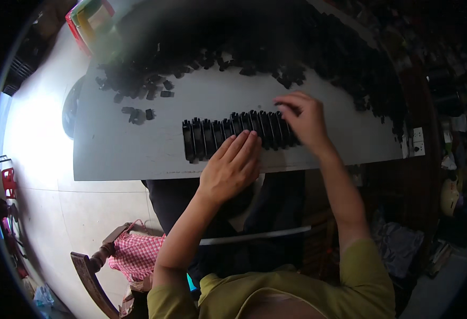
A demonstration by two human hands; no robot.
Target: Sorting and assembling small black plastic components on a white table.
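A row of slim black plastic pieces (195, 141) stands side by side near the front edge of the table. My left hand (233, 162) rests on the near side of this row, its fingers straight and lying flat against the pieces. Above the row's right end, my right hand (307, 119) is closed in a pinch, thumb against index finger. Something small and dark shows at its fingertips, too little of it visible to name. The right hand partly covers the last pieces of the row.
A large heap of small black parts (345, 58) spreads over the back and right of the grey table (127, 154). A few loose black parts (138, 114) lie left of the row. Behind me stands a wooden chair (92, 276) with a pink checked cloth (138, 255).
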